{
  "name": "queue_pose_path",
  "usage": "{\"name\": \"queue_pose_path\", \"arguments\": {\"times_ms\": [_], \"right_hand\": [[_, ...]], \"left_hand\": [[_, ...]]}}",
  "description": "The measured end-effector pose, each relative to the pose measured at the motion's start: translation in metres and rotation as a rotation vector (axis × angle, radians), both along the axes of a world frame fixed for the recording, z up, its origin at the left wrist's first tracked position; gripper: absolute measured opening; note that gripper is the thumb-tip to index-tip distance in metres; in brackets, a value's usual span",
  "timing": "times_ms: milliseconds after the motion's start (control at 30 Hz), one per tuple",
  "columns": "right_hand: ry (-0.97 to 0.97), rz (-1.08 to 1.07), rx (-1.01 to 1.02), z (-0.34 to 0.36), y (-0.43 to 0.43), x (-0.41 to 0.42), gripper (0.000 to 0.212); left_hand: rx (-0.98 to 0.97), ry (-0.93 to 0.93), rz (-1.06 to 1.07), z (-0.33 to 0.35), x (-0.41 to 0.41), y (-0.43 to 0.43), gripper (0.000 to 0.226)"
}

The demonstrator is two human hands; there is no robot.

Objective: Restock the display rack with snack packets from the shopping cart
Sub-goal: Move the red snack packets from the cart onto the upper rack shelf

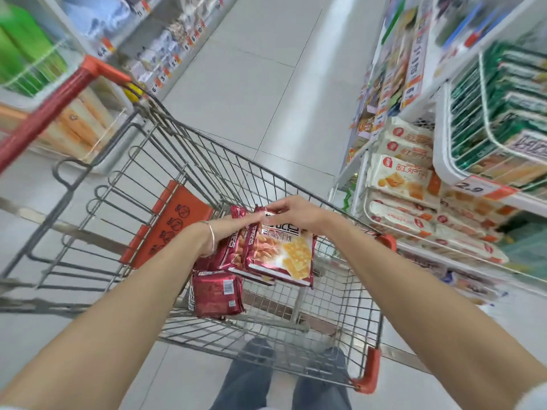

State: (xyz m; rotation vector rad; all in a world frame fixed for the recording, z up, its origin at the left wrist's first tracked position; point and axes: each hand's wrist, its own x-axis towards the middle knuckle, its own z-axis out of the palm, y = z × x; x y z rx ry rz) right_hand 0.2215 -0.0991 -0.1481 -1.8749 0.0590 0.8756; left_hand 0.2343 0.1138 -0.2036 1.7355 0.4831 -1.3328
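- Over the cart basket, dead centre: right hand [296, 216] pinches the top edge of the front red packet [279, 255], fingers curled over it. Packet hangs upright, printed face toward me.
- left hand [228, 232], at 9 o'clock of the right, lies with fingers fairly straight across the top of a second red packet [235, 247], which sits just behind the first. Its fingertips touch the right hand's. Thumb is hidden, so I can't tell if it actually grips.
- bracelet [210, 235] on the left wrist.
- third red packet [216, 294] at 7 o'clock of the held pair, lying barcode-up low in the basket.
- shopping cart [266, 173]: wire walls all round the hands, orange seat flap [174, 223] at 9 o'clock, red handle [44, 119] out at 10 o'clock.
- display rack [444, 161] at 3 o'clock, beside the cart: white-and-orange packets [399, 173] stacked low, green packets [479, 113] in the wire basket above, price tag [473, 189] reading 2.9.
- Edges are motion-blurred; I can't read the far shelf labels.
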Motion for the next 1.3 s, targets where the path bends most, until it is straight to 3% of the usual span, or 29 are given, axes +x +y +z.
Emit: {"name": "queue_pose_path", "arguments": {"times_ms": [67,167,267,333,433,533,600,733,867,1033,1200,1300], "right_hand": [[-0.038,-0.035,-0.028,0.009,-0.007,-0.006,0.044],[-0.153,-0.189,-0.075,0.027,-0.023,-0.018,0.058],[-0.208,-0.710,0.042,0.042,-0.053,-0.037,0.057],[-0.138,-0.894,0.134,0.051,-0.082,-0.050,0.054],[0.126,-0.707,0.255,0.072,-0.117,-0.075,0.072],[0.181,-0.687,0.341,0.106,-0.153,-0.095,0.069],[0.150,-0.746,0.413,0.136,-0.178,-0.108,0.059],[0.026,-0.802,0.392,0.194,-0.231,-0.133,0.046],[-0.054,-0.834,0.294,0.240,-0.288,-0.160,0.049],[-0.171,-0.905,0.320,0.287,-0.348,-0.196,0.049],[-0.302,-0.963,0.277,0.342,-0.400,-0.230,0.064],[-0.415,-1.002,0.281,0.377,-0.434,-0.241,0.070]], "left_hand": [[-0.005,-0.042,-0.013,-0.002,0.000,-0.004,0.128],[0.001,-0.096,-0.004,0.045,-0.010,-0.026,0.150],[-0.006,-0.153,0.013,0.056,0.000,-0.041,0.149],[-0.052,-0.201,0.017,0.079,0.008,-0.058,0.134],[-0.212,-0.229,0.020,0.160,-0.010,-0.098,0.068],[-0.339,-0.234,0.032,0.206,-0.026,-0.139,0.044],[-0.399,-0.272,0.060,0.227,-0.035,-0.171,0.053],[-0.411,-0.381,0.097,0.260,-0.058,-0.245,0.110],[-0.443,-0.460,0.034,0.292,-0.081,-0.317,0.106],[-0.460,-0.556,-0.159,0.339,-0.089,-0.382,0.105],[-0.486,-0.612,-0.391,0.407,-0.108,-0.445,0.059],[-0.531,-0.725,-0.467,0.443,-0.103,-0.490,0.072]]}}
